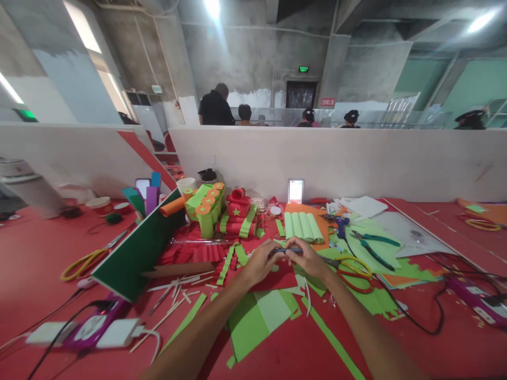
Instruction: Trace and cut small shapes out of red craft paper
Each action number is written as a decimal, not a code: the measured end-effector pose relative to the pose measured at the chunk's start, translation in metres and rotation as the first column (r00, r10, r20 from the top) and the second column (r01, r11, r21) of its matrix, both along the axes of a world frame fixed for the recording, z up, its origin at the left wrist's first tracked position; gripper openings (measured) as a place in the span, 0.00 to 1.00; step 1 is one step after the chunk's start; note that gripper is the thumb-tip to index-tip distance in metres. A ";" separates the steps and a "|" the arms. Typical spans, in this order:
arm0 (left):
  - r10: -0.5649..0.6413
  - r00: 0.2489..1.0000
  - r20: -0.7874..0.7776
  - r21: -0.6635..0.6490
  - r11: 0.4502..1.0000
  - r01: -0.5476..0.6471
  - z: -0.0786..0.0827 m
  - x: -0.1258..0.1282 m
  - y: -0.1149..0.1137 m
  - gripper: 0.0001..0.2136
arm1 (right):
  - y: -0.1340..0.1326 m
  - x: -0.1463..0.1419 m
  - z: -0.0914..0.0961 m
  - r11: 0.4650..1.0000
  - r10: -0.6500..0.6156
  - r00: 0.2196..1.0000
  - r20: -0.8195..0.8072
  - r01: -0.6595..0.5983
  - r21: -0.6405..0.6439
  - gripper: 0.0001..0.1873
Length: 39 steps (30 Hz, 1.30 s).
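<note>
Both hands meet at the middle of the red table (pixel 39 264). My left hand (pixel 259 262) and my right hand (pixel 307 259) are each closed on a thin dark stick-like tool (pixel 285 252) held level between them. Under the hands lie red paper and light green paper sheets (pixel 257 316). Just beyond the hands sit several pale green paper rolls (pixel 303 226) on an orange sheet. Yellow-handled scissors (pixel 352 266) lie right of my right hand.
A green board (pixel 134 253) leans at the left. Stacks of red and green paper rolls (pixel 222 211), a blue glue gun (pixel 338 221), teal pliers (pixel 374 248), a phone (pixel 295 191), power strips (pixel 91 330) and cables surround the work. A white partition (pixel 336 158) stands behind; people sit beyond it.
</note>
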<state>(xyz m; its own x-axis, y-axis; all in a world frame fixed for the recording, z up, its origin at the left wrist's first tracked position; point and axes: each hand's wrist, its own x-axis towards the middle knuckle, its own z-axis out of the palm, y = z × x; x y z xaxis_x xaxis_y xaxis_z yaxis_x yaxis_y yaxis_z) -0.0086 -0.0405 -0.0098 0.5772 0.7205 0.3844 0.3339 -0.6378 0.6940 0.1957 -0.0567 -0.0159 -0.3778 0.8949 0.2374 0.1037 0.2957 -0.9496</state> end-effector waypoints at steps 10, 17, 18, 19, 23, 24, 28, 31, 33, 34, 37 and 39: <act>0.035 0.995 -0.090 0.007 0.999 -0.035 0.002 -0.002 -0.002 0.12 | -0.004 0.001 0.016 0.973 -0.137 0.974 0.181 0.098 0.209 0.06; 0.063 0.971 -0.229 0.010 0.998 -0.063 -0.008 -0.013 0.009 0.21 | 0.002 0.028 0.017 0.900 -0.358 0.805 0.473 0.162 0.405 0.03; 0.057 0.967 -0.249 0.016 0.998 -0.055 -0.008 -0.014 0.010 0.23 | 0.003 0.031 0.016 0.899 -0.361 0.789 0.498 0.151 0.411 0.03; 0.049 0.963 -0.265 0.023 0.999 -0.044 -0.009 -0.015 0.010 0.23 | 0.004 0.033 0.015 0.899 -0.361 0.776 0.518 0.141 0.415 0.03; 0.014 0.954 -0.301 0.045 0.999 -0.001 -0.009 -0.014 0.011 0.24 | 0.006 0.036 0.011 0.896 -0.368 0.710 0.600 0.098 0.433 0.05; 0.010 0.953 -0.304 0.043 0.999 0.003 -0.009 -0.014 0.012 0.24 | 0.007 0.036 0.010 0.897 -0.366 0.697 0.617 0.087 0.434 0.06; -0.006 0.953 -0.304 0.024 1.000 0.014 -0.010 -0.014 0.014 0.21 | 0.012 0.037 0.003 0.901 -0.351 0.666 0.658 0.049 0.430 0.09; -0.027 0.957 -0.288 0.018 0.999 0.034 -0.008 -0.014 0.013 0.14 | 0.014 0.037 0.000 0.905 -0.338 0.667 0.664 0.036 0.424 0.11; -0.048 0.961 -0.272 0.011 0.999 0.053 -0.006 -0.013 0.011 0.09 | 0.013 0.037 0.001 0.905 -0.336 0.678 0.654 0.042 0.422 0.12; -0.059 0.964 -0.260 0.001 0.998 0.062 -0.004 -0.013 0.010 0.06 | 0.012 0.036 0.003 0.905 -0.338 0.685 0.645 0.048 0.423 0.11; -0.103 0.976 -0.191 -0.106 0.991 0.084 0.002 -0.014 0.007 0.04 | 0.006 0.033 0.013 0.907 -0.340 0.728 0.595 0.086 0.413 0.10; -0.101 0.988 -0.118 -0.199 0.977 0.076 0.008 -0.016 0.007 0.08 | 0.001 0.031 0.021 0.940 -0.267 0.821 0.504 0.107 0.325 0.12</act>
<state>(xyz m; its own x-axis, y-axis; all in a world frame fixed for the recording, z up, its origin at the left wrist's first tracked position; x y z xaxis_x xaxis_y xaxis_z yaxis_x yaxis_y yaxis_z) -0.0247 -0.0337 -0.0023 0.6774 0.7175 0.1625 0.3754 -0.5271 0.7624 0.2264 -0.0555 0.0047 -0.3478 0.8914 0.2905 0.6487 0.4525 -0.6119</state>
